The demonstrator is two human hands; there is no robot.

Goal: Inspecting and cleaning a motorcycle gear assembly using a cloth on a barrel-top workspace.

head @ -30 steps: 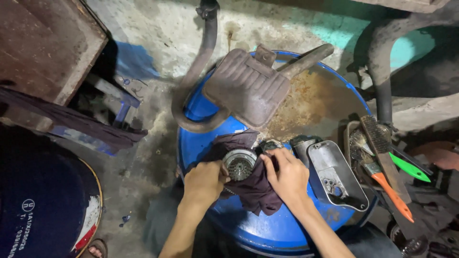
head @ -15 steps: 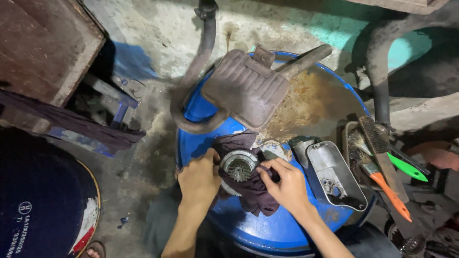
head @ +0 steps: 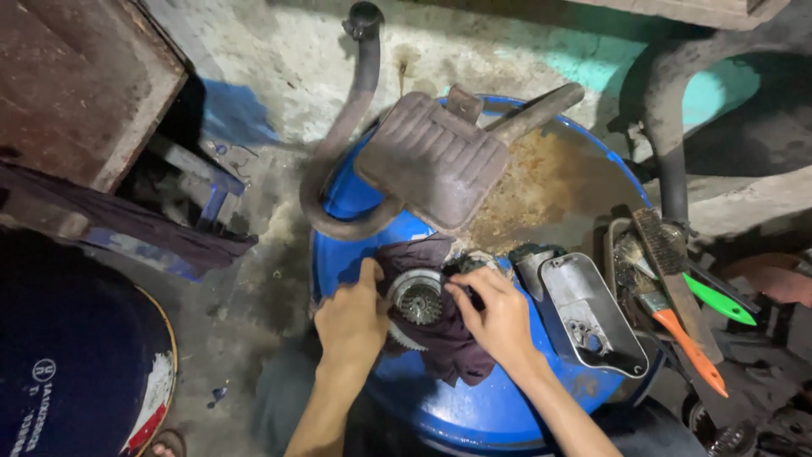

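Note:
A round toothed metal part (head: 417,302) with a splined hub lies on a dark maroon rag (head: 452,351) on top of a blue drum (head: 499,415). My left hand (head: 351,322) grips the part's left rim together with the rag. My right hand (head: 497,316) holds its right side, fingers curled over the edge and the rag. Both forearms reach up from the bottom of the head view.
A rusty exhaust muffler (head: 436,161) with a curved pipe (head: 338,148) rests on the drum's far side. A grey metal cover (head: 592,313) lies right of my hands. A wire brush (head: 672,271), orange-handled (head: 689,347) and green-handled (head: 719,300) tools lie at the right. A dark drum (head: 76,381) stands at the lower left.
Both hands have shifted slightly around the toothed part; the left hand has moved up along its rim and the right fingers now curl more over its right edge.

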